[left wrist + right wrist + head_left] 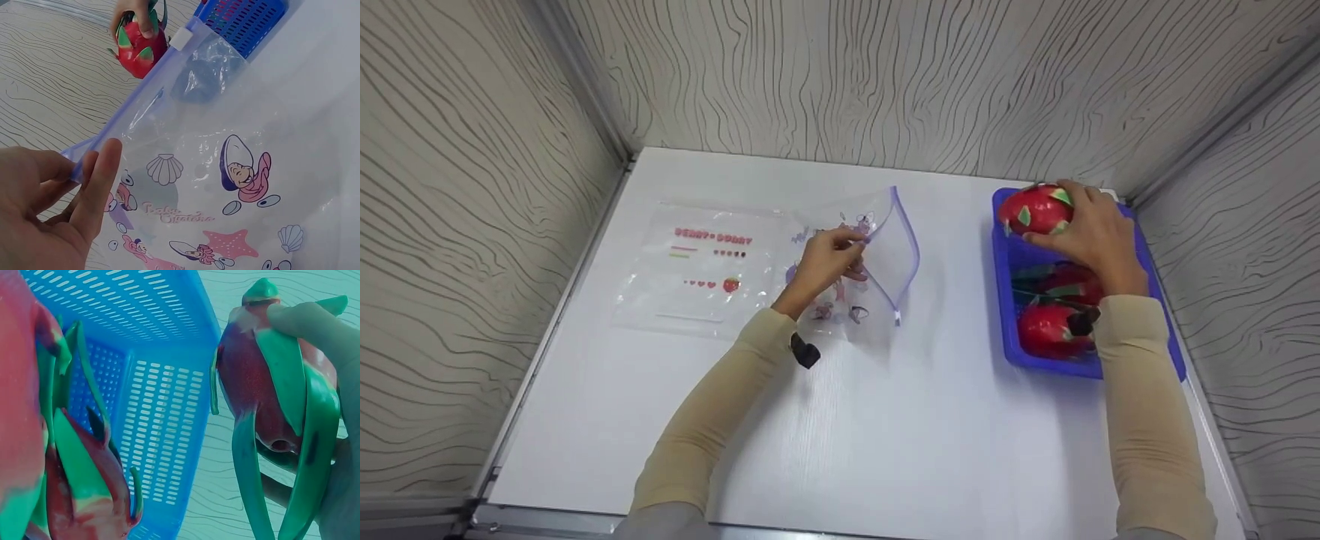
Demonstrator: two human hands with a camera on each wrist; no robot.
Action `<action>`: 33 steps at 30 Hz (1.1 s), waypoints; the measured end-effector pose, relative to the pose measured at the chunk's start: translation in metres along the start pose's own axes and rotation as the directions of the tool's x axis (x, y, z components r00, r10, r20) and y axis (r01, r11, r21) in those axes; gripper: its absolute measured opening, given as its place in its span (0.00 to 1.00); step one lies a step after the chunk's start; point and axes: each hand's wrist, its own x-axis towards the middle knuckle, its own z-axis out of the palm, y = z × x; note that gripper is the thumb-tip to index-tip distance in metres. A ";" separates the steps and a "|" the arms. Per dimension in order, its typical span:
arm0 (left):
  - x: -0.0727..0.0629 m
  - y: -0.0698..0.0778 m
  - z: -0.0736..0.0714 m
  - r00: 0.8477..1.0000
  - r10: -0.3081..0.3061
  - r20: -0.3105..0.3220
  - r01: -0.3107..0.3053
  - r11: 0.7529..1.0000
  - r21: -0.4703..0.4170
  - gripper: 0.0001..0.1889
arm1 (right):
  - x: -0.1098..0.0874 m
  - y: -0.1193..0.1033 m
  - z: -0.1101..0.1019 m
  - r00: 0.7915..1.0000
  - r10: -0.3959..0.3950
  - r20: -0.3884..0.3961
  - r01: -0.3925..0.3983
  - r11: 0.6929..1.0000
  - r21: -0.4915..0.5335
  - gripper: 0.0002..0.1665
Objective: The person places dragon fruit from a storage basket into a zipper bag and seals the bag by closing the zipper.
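Note:
My left hand (831, 262) pinches the purple zip edge of a clear slider bag (247, 112) printed with shells and cartoon figures. The bag's mouth gapes toward the right, and a white slider (181, 38) sits near one end. Over the far end of a blue perforated basket (1005, 300), my right hand (1099, 232) grips a red dragon fruit (1035, 211) with green scales, thumb on its side. More dragon fruit (1046, 330) lie inside the basket, seen close up in the right wrist view too. The right forearm partly hides them.
A second clear bag (697, 292) with red lettering and a strawberry print lies flat on the left of the white table (900, 435). Wood-patterned panels (810, 82) wall in the back and both sides. The basket stands close to the right panel.

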 end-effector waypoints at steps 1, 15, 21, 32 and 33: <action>0.000 0.000 0.000 1.000 -0.002 0.000 0.002 1.000 0.005 0.14 | 0.000 -0.002 0.000 1.000 -0.001 -0.001 0.001 1.000 0.005 0.62; 0.003 0.001 0.000 1.000 0.010 -0.008 -0.011 1.000 -0.012 0.13 | 0.000 -0.027 0.000 1.000 -0.002 0.004 0.002 0.998 0.065 0.64; 0.003 0.000 0.001 1.000 0.014 -0.007 -0.014 1.000 -0.005 0.14 | 0.000 -0.036 0.002 1.000 -0.021 -0.007 0.022 0.996 0.090 0.63; 0.003 0.001 0.000 1.000 0.006 -0.001 -0.006 1.000 -0.005 0.14 | -0.002 -0.052 0.006 0.996 -0.082 -0.040 0.086 0.988 0.126 0.63; 0.003 0.001 0.000 1.000 0.008 0.001 -0.008 1.000 -0.006 0.14 | -0.003 -0.053 0.007 0.995 -0.092 -0.048 0.098 0.987 0.126 0.63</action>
